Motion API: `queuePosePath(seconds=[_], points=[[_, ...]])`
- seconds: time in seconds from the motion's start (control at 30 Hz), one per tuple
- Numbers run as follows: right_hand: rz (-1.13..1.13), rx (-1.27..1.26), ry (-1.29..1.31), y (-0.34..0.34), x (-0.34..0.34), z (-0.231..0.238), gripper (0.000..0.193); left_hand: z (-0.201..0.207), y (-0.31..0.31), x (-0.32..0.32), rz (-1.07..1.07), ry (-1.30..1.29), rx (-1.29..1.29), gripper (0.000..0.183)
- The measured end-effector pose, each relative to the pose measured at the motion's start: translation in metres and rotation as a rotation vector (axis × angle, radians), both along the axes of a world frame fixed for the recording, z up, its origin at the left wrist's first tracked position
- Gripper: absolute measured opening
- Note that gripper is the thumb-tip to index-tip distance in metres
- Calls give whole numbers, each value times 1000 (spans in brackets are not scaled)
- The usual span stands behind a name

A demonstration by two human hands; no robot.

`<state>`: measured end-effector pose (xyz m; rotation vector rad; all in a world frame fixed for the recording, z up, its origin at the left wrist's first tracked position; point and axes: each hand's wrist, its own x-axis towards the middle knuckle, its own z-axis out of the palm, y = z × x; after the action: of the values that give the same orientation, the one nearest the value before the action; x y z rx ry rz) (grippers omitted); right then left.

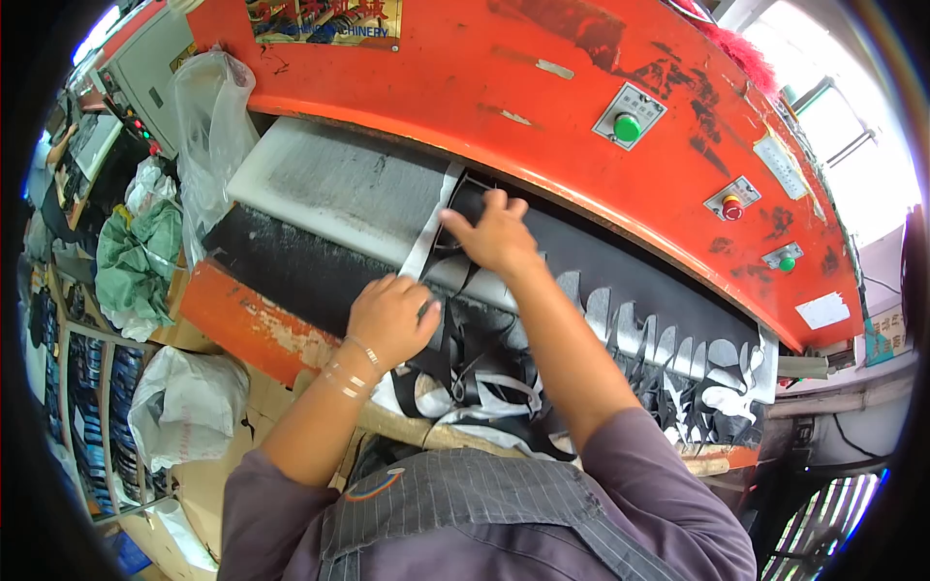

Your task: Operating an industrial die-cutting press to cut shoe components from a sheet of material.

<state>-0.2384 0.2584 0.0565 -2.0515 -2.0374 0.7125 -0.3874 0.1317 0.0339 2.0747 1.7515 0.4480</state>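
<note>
A black sheet with a white edge (630, 276) lies on a pale cutting board (339, 174) under the red press. Rows of curved cut-outs run along its near side, with torn black and white scraps hanging below. My right hand (496, 232) is on the sheet's left end, fingers bent and thumb apart, around a thin metal rim (471, 180) that looks like a cutting die, mostly hidden by the hand. My left hand (389, 315) rests at the board's near edge beside the sheet's white border, fingers laid forward and thumb apart, nothing visible in it.
The red press body (465, 87) overhangs the far side, bearing a green button (627, 127) and a red knob (732, 208). At left hang a clear plastic bag (211, 126) and a green sack (139, 261). A white sack (187, 407) stands beside a rack of dark parts (102, 412).
</note>
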Motion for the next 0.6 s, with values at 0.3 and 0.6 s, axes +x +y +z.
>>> queuePosePath(seconds=[0.3, 0.6], points=[[-81, 5, 25, 57, 37, -1, 66, -26, 76, -2, -199, -86, 249, 25], [343, 316, 0, 25, 103, -60, 85, -75, 133, 43, -142, -367, 336, 35]])
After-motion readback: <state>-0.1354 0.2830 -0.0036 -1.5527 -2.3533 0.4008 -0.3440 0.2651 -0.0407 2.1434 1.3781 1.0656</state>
